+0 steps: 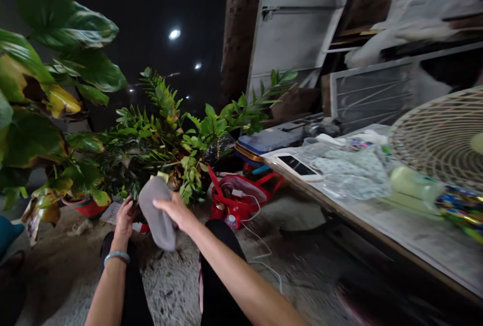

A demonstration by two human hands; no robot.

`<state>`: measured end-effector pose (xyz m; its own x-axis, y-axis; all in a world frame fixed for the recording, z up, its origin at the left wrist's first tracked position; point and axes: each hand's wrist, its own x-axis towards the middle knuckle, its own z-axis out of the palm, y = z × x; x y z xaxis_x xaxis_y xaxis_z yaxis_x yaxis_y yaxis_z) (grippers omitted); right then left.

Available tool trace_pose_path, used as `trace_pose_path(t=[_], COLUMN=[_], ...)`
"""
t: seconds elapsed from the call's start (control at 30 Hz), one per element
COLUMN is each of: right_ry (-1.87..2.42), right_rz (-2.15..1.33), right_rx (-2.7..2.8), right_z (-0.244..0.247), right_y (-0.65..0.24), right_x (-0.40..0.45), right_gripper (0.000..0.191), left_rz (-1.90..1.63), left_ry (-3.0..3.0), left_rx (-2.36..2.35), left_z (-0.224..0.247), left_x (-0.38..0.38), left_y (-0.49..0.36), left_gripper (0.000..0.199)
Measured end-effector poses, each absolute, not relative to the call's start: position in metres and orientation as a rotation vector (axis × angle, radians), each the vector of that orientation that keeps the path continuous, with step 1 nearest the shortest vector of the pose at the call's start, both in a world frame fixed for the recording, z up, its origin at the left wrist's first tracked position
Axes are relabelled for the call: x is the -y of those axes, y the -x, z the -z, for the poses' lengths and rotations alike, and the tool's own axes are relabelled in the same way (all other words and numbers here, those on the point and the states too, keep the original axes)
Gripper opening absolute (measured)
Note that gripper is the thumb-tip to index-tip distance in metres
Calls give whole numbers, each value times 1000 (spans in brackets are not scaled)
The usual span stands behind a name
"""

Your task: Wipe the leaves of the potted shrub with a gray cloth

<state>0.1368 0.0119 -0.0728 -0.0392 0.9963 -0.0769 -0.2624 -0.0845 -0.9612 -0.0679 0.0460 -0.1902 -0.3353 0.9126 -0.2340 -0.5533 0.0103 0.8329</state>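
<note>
In my right hand is a soft grey insole-shaped pad, held over the floor between my knees. My thumb lies on its near face and the other fingers are behind it, hidden. The pad is tilted, with its broad rounded end up. Just to its left is my left hand, fingers loosely bent and apart, with nothing visible in it. A pale bracelet circles that wrist. Beyond the left hand, a printed paper and a small red-and-white item lie low down.
Leafy potted plants stand ahead and to the left. A red bag with a white cable sits on the floor ahead of my right knee. At right, a table bears a phone, plastic wrapping and a fan.
</note>
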Motion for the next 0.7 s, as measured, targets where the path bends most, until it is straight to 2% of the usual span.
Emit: trace_pose_path(t=[0.13,0.23,0.3,0.37,0.43,0.53,0.6,0.7], right_ry=[1021,1052,1015,935,895,935,972,997], right_rz=[-1607,-1703,-1741,-1769,-1792,-1763,-1710,-1581], right_rx=[1175,939,711,545,432,328,316,402], right_z=[117,138,154,170,185,201,209,214], right_y=[-173,-212,-234,-250,-260,-265,-265,-265], right_x=[53,82,89,89,85,78,76,78], right_gripper=[25,25,24,20,18,22,23,19], left_rz=[-1817,-2010,-2049,-2061,-1982,-1735,-1569,-1353], left_ry=[-631,-822,-992,-1271,-1523,-1659,-1649,-1526], left_rx=[-1441,-1735,-1741,-1522,-1276,-1094,-1156,-1351], left_z=[194,183,160,123,81,39,40,77], left_x=[-37,-22,-11,-5,-11,-46,-78,-113], left_y=[68,51,25,-9,-44,-85,-99,-103], left_gripper=[26,21,22,23,23,38,46,42])
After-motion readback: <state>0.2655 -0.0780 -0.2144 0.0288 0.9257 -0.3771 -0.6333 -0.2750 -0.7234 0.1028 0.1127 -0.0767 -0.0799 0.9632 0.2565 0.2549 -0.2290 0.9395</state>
